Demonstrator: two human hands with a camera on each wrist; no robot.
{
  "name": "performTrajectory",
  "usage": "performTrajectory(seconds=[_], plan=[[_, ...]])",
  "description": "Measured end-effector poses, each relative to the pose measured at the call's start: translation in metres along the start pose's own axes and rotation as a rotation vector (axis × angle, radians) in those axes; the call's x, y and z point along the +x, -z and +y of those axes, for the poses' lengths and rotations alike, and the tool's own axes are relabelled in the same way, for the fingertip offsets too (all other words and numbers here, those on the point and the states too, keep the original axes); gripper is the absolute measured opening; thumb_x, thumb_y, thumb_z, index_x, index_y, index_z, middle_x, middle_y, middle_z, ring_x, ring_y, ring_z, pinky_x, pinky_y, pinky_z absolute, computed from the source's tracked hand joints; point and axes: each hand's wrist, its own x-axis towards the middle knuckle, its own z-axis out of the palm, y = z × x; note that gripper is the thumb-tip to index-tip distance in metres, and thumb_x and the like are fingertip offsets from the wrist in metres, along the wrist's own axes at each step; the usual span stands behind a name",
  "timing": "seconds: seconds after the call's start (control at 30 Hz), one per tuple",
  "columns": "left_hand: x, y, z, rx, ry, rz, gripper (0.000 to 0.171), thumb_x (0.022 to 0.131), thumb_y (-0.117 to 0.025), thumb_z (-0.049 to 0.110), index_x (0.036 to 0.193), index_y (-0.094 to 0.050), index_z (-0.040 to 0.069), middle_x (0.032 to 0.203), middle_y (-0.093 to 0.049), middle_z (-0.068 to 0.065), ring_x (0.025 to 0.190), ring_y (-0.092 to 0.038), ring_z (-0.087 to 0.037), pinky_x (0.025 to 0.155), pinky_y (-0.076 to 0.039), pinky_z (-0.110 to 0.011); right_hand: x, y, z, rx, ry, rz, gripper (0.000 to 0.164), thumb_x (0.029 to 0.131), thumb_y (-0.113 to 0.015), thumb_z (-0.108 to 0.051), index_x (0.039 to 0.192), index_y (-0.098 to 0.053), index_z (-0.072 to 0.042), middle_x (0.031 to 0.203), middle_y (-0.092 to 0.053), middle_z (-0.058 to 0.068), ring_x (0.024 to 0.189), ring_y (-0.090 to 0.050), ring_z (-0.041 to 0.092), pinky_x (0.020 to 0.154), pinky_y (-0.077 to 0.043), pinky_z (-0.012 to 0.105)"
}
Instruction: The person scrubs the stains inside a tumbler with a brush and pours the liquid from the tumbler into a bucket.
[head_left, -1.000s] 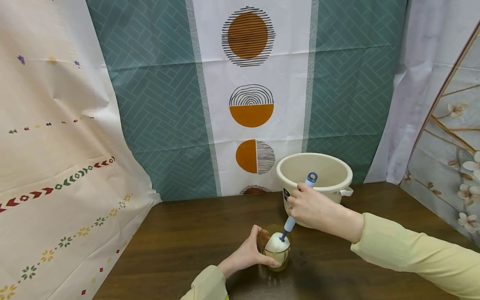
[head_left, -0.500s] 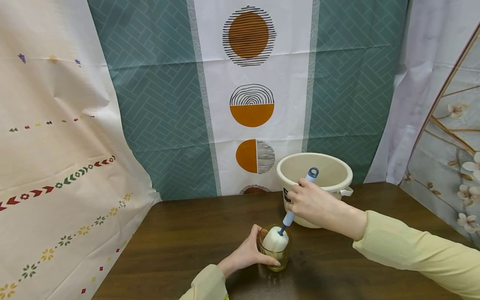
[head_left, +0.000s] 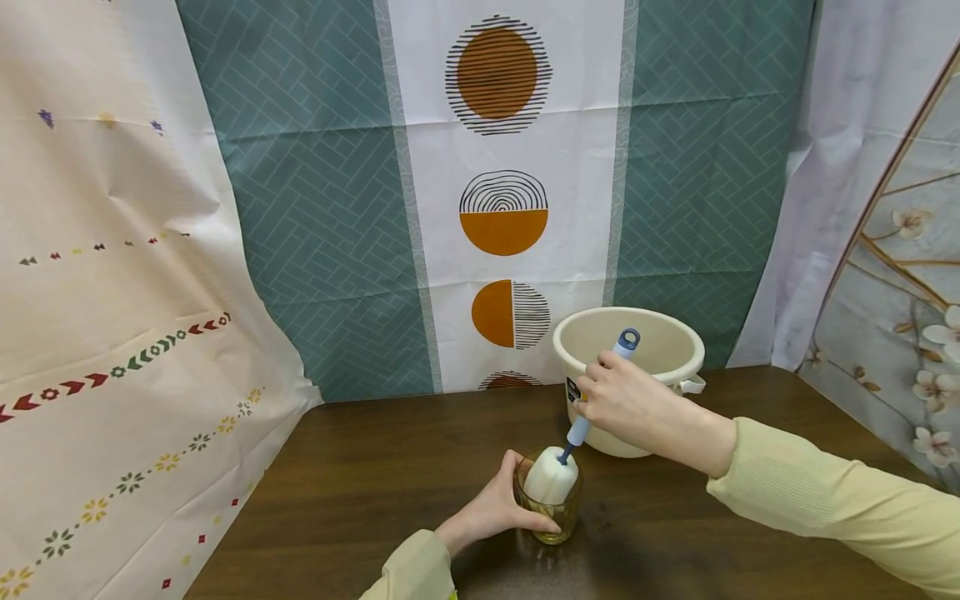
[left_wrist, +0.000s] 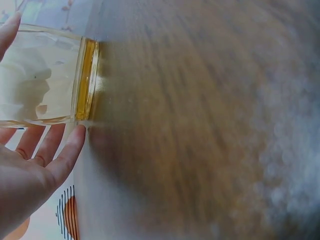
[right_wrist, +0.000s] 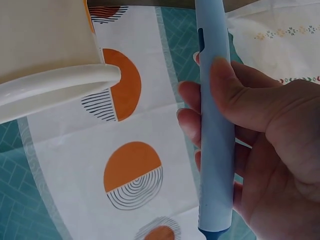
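My left hand [head_left: 495, 504] holds an amber drinking glass [head_left: 558, 525], thumb on the near side and fingers on the far side. In the left wrist view the thick base of the glass [left_wrist: 86, 82] shows close to the table surface. My right hand [head_left: 626, 400] grips the light-blue handle [head_left: 580, 431] of a sponge cup brush. The white sponge head [head_left: 551, 477] sits tilted inside the glass, its top above the rim. In the right wrist view, thumb and fingers wrap the handle [right_wrist: 216, 150]; the sponge is out of that view.
A cream bucket [head_left: 630, 321] with a side handle stands behind my right hand on the dark wooden table [head_left: 390, 467]. Patterned cloths hang behind the table, with a teal and white one [head_left: 322, 208] at the back.
The sponge head has risen a little in the glass and looks turned, and the handle's loop end has moved up slightly. My left hand and the glass have stayed in place.
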Motion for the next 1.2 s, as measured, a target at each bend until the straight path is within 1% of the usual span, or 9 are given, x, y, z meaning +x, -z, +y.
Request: performTrajectory(seconds=[0.37,0.6,0.77,0.93,1.2], plan=[[-0.001,0.000,-0.001,0.009,-0.002,0.000,0.061,0.067,-0.081,0.011,0.106,-0.034,0.010,0.102,-0.051,-0.001,0.092,-0.053,-0.013,0.081,-0.040,-0.028,0.002,0.008,0.003,-0.026,-0.021,-0.010,0.015,0.063,-0.080,-0.014,0.071,-0.069,-0.020,0.065,-0.052,0.002,0.061,-0.048,0.020,0.061,-0.033,0.032],[-0.001,0.001,0.000,0.000,0.000,-0.007,0.062,0.067,-0.082,0.015,0.106,-0.034,0.010,0.102,-0.053,0.000,0.092,-0.054,-0.013,0.080,-0.041,-0.028,0.005,0.010,0.003,-0.039,-0.014,0.030,0.013,0.064,-0.078,-0.015,0.066,-0.067,-0.019,0.065,-0.051,0.003,0.061,-0.047,0.020,0.062,-0.032,0.032],[-0.001,0.001,0.001,0.006,0.015,-0.007,0.063,0.066,-0.082,0.017,0.106,-0.034,0.009,0.102,-0.054,0.001,0.094,-0.053,-0.012,0.081,-0.040,-0.029,0.008,0.011,0.004,-0.050,0.006,0.012,0.011,0.066,-0.078,-0.018,0.068,-0.068,-0.021,0.066,-0.052,0.003,0.061,-0.045,0.020,0.064,-0.032,0.033],[-0.001,0.000,0.000,-0.003,0.014,-0.004,0.063,0.066,-0.082,0.016,0.107,-0.034,0.009,0.101,-0.055,0.001,0.094,-0.054,-0.012,0.081,-0.041,-0.028,0.009,0.015,0.005,-0.057,0.024,-0.005,0.010,0.067,-0.077,-0.020,0.068,-0.067,-0.021,0.064,-0.050,0.001,0.061,-0.044,0.020,0.065,-0.031,0.032],[-0.001,0.001,0.000,0.000,0.009,0.000,0.064,0.065,-0.083,0.016,0.107,-0.035,0.009,0.100,-0.056,0.001,0.092,-0.055,-0.012,0.079,-0.042,-0.028,0.008,0.019,0.009,-0.060,0.033,-0.024,0.012,0.065,-0.079,-0.021,0.070,-0.068,-0.022,0.067,-0.051,0.000,0.062,-0.045,0.020,0.066,-0.032,0.033]])
